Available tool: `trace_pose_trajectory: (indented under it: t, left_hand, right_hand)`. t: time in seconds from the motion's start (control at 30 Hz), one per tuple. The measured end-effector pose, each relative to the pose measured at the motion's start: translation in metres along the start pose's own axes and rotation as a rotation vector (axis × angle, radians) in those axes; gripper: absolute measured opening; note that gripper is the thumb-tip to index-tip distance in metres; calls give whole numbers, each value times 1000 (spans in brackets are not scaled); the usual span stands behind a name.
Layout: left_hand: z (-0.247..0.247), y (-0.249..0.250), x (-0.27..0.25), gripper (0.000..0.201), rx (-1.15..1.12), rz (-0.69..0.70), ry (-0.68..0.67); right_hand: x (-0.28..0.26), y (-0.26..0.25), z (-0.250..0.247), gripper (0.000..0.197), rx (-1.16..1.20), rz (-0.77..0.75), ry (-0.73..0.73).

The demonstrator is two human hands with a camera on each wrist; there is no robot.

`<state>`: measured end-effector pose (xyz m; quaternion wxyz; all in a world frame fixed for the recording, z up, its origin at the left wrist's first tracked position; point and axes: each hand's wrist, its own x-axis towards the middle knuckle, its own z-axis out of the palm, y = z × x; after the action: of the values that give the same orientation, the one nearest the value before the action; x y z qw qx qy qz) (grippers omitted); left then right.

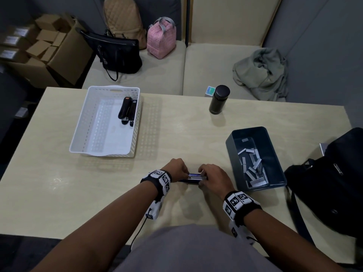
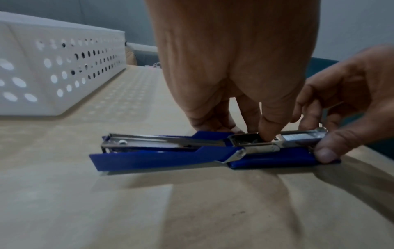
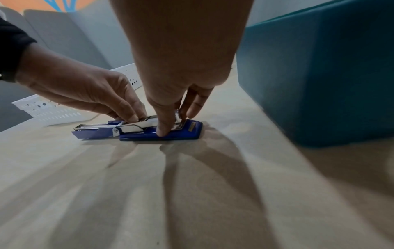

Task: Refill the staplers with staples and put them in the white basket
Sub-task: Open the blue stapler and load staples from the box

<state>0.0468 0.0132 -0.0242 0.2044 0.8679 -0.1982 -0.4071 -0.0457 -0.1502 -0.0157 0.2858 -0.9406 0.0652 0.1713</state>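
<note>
A blue stapler (image 1: 193, 177) lies folded open and flat on the table, near its front edge. My left hand (image 1: 183, 172) holds its middle, with one fingertip (image 2: 268, 133) pressed into the metal magazine and the other fingers behind it. My right hand (image 1: 203, 176) pinches the stapler's right end between thumb (image 3: 163, 131) and fingers. A strip of staples (image 2: 298, 137) sits in the channel. The white basket (image 1: 78, 134) stands at the far left, holding two black staplers (image 1: 125, 110). Loose staple strips (image 1: 253, 167) lie in a blue-grey box (image 1: 231, 146) to the right.
A black bottle (image 1: 219, 100) stands at the table's far edge. A black bag (image 1: 330, 183) sits at the table's right edge beside the box. Behind the table a bench holds bags (image 1: 121, 54) and a grey garment (image 1: 261, 71). Cardboard boxes (image 1: 49, 46) are stacked at the back left.
</note>
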Motion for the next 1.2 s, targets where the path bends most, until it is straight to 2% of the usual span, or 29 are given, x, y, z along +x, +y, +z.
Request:
trace_pose_trajectory:
  t: [0.07,0.13,0.2,0.23,0.3,0.37,0.57,0.67,0.73,0.8,0.87,0.93,1.0,1.07,1.2]
  left_hand:
    - [-2,-10,-6,25,71,74,-17]
    - [-3,-28,-15,37,178,158,-7]
    - [-2,-49,-26,56,347,180,33]
    - [-3,-56,-33,59,455,168,69]
    - [-6,-65,-43,47,617,142,146]
    - [-12,-64,-50,32,659,147,196]
    - [-41,-18,-63,25,528,284,245]
    - [-40,12,-61,27,501,325,234]
    - [-30,23,-55,31,443,326,224]
    - [-16,25,-44,43,356,256,218]
    - [1,19,-36,55,368,139,183]
    - [19,9,-33,53,465,42,146]
    - [29,2,-33,43,486,22,153]
    - [31,-2,-35,33,469,59,153]
    - [21,-14,-43,26,480,170,172]
  right_hand:
    - [0,1,2,32,15,9,22]
    - [-1,2,3,32,30,19,37]
    - [-1,3,4,30,42,15,36]
    - [-1,3,3,30,42,9,30]
    - [1,4,2,32,34,0,7]
    - [1,4,0,34,30,-15,-21]
    - [0,4,-4,37,69,-1,-3]
    - [5,1,-8,57,216,45,-105]
    - [11,1,-13,89,182,39,-257]
    - [16,4,-16,120,136,57,-353]
    - [18,6,-18,129,185,86,-397]
    - [15,4,-21,122,225,95,-441]
    - [12,2,-18,107,249,123,-463]
    - [7,-2,-12,91,220,150,-471]
    - [2,-18,0,67,143,127,-509]
